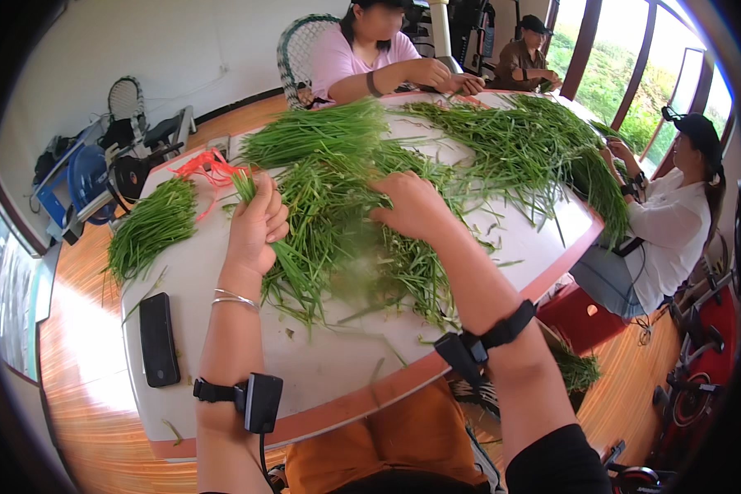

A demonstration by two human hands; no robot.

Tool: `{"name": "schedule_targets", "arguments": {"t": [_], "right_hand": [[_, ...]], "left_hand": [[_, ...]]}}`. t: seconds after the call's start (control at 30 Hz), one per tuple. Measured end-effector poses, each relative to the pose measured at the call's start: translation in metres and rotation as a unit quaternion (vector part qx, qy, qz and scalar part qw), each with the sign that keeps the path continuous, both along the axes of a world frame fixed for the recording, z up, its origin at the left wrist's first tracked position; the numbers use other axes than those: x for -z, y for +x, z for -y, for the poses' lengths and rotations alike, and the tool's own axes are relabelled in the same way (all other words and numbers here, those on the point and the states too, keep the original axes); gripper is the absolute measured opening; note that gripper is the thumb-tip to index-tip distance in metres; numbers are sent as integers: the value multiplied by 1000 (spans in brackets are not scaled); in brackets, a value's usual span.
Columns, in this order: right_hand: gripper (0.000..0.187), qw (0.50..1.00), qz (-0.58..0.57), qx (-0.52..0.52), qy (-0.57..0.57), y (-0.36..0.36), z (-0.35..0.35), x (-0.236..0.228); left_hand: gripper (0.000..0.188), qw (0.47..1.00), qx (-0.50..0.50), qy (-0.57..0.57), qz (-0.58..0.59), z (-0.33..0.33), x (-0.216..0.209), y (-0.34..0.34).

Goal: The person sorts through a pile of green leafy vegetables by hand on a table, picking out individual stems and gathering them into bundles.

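My left hand (259,221) is closed round a small bunch of green chives (245,188), whose tops stick out above the fist while more stalks trail below it. To the right, my right hand (407,204) hovers at a loose pile of chives (317,210), thumb and fingers apart, with nothing visible between them. Blur smears the leaves just below and left of that hand. Behind the pile lies a neater, aligned bundle of chives (313,132). Another bundle (152,230) rests at the table's left edge, beside pink-red plastic ties (214,167).
A black phone (158,339) lies on the white table (305,370) near its left edge. A large chive heap (510,144) covers the far right. One person (366,58) sits across, another (525,62) farther back, a third (671,181) at right. A red container (580,317) stands below.
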State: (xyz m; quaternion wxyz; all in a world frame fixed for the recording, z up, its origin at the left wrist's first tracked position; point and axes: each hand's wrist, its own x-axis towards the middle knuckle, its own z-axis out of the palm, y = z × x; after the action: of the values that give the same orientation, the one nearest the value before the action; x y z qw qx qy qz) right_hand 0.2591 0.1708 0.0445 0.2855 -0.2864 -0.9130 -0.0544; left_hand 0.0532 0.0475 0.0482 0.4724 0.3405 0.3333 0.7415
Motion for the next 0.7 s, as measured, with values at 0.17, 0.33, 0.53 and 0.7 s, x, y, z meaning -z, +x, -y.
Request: {"name": "schedule_targets", "arguments": {"t": [0.17,0.33,0.53,0.7], "right_hand": [[27,934,281,-22,-222,9,21,-24],[28,902,372,-22,-220,23,26,-7],[22,935,20,-102,-340,22,-12,-58],[20,963,65,-57,-255,22,-3,-46]], "left_hand": [[30,979,82,-114,-145,3,15,-12],[29,968,195,-153,-42,3,10,8],[24,980,164,-109,9,1,20,-5],[15,997,49,11,-64,-22,56,-17]]}}
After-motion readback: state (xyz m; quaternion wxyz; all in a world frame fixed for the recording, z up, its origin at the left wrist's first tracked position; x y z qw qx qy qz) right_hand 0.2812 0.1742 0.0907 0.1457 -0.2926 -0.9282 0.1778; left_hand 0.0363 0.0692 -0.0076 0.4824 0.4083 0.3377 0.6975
